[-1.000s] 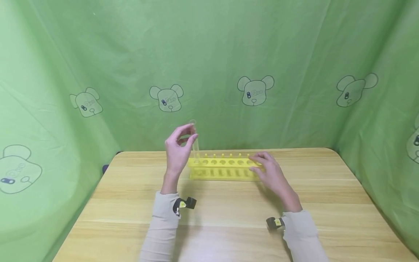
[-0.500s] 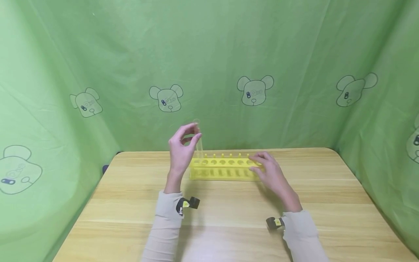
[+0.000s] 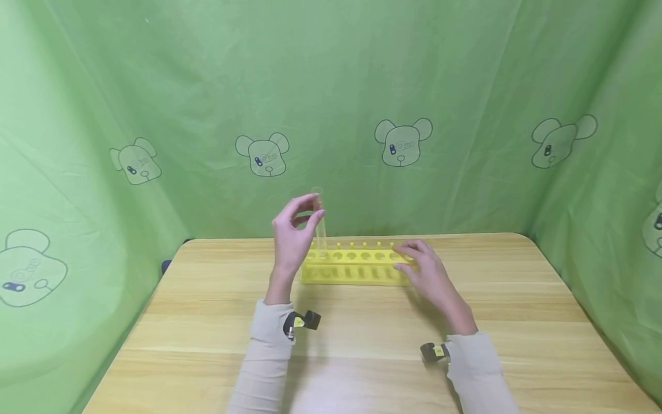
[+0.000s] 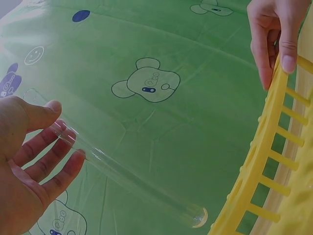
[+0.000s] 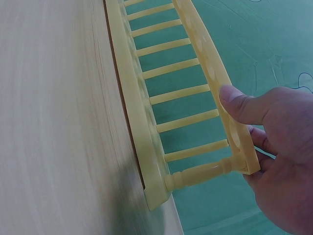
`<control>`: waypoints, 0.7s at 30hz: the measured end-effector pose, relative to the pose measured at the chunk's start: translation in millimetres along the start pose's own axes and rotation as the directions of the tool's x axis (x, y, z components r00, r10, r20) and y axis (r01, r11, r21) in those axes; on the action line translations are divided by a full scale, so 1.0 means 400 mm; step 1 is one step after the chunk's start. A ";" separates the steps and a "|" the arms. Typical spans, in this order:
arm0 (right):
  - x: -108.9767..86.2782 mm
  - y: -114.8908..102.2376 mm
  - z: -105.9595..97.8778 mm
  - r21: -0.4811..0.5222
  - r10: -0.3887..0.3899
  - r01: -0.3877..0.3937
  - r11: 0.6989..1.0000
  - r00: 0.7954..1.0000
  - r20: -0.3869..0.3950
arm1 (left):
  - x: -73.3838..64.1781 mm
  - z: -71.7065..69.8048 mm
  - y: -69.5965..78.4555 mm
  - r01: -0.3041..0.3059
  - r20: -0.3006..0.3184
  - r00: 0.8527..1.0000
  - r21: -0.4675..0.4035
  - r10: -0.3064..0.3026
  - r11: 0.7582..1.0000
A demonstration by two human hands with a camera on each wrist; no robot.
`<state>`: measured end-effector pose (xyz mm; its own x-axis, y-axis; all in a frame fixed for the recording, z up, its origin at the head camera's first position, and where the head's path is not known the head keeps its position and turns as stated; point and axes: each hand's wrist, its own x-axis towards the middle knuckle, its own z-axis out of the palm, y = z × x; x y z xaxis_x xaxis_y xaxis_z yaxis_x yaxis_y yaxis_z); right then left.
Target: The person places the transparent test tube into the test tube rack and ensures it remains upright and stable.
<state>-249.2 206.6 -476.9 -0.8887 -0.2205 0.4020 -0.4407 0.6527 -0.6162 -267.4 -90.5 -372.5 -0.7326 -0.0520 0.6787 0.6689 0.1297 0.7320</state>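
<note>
We see the tube (image 3: 322, 230) in the left hand (image 3: 292, 238), which pinches it close to its open top, between thumb (image 4: 41, 115) and fingers (image 4: 63, 174). We think this high hold leaves the lower length free, so that the rounded end can be near the rack (image 3: 357, 264) without the hand being in the way. In the head view this end lines up with the second of the holes (image 3: 365, 256) from the left; whether it touches the rack there, we cannot tell. The tube leans only slightly, probably because the holes face upward.

The right hand (image 3: 426, 271) grips the rack at its right end, with the thumb at the near edge. In our judgement the rack is light, and this hold prevents sliding on the surface (image 3: 372, 333). The rack stands upright and crosswise, so both hands reach it comfortably. The pegs (image 3: 351, 245) behind the holes point upward, perhaps for drying tubes.
</note>
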 end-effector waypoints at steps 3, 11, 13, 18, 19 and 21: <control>0.000 0.000 -0.001 0.000 -0.001 0.001 1.000 1.000 0.001 | 0.001 0.006 -0.001 0.003 0.000 1.000 -0.002 -0.003 1.000; -0.001 0.002 -0.001 -0.004 -0.011 0.010 1.000 1.000 -0.010 | 0.003 0.018 -0.002 0.006 0.001 1.000 -0.017 -0.006 1.000; -0.001 0.002 -0.001 -0.001 -0.013 0.013 1.000 1.000 -0.013 | 0.003 0.020 0.000 0.005 0.001 1.000 -0.017 -0.005 1.000; -0.001 -0.003 -0.003 0.004 -0.010 0.011 1.000 1.000 -0.017 | 0.001 0.030 0.005 -0.004 0.009 1.000 -0.019 0.004 1.000; -0.001 -0.003 -0.002 0.007 -0.009 0.009 1.000 1.000 -0.016 | 0.000 0.032 0.004 -0.003 0.011 1.000 -0.021 0.004 1.000; -0.001 -0.005 -0.002 0.009 -0.009 0.009 1.000 1.000 -0.016 | -0.002 0.036 0.002 -0.002 0.016 1.000 -0.026 0.003 1.000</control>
<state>-247.8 206.1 -475.3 -0.8827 -0.2150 0.4178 -0.4498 0.6440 -0.6188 -267.9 -76.1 -373.2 -0.7326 -0.0362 0.6797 0.6736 0.1044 0.7317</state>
